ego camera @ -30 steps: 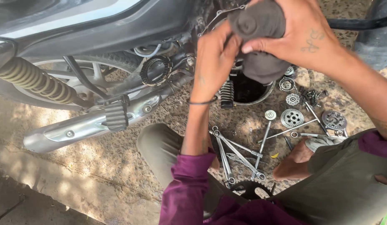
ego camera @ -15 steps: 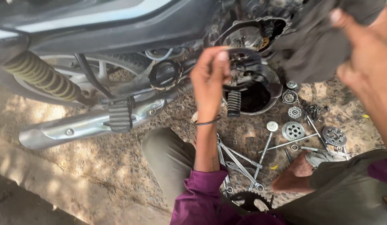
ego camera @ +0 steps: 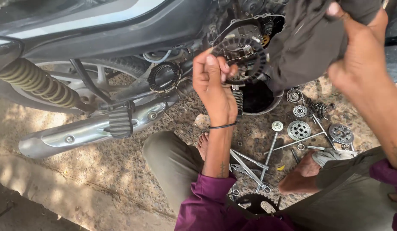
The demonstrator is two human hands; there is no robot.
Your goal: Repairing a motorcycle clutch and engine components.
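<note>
My left hand (ego camera: 214,87) holds a dark toothed clutch ring (ego camera: 240,60) up in front of the open engine case (ego camera: 254,30) of a motorcycle. My right hand (ego camera: 357,64) grips a dark grey rag (ego camera: 309,38) at the upper right, raised away from the ring. A second ring (ego camera: 164,78) hangs on the frame left of my left hand. A black bowl (ego camera: 257,99) sits on the ground under the engine, partly hidden by my hand.
The chrome exhaust pipe (ego camera: 87,130) and a ribbed footpeg (ego camera: 120,122) lie at left, with the rear spring (ego camera: 36,83) above. Clutch discs (ego camera: 299,130), a gear (ego camera: 340,133), long spanners (ego camera: 250,164) and a sprocket (ego camera: 254,201) are scattered on the gravel between my bare feet.
My hands have parted. The rag went up and right with my right hand. My left hand now holds the toothed ring bare, where both hands earlier wrapped the rag around it.
</note>
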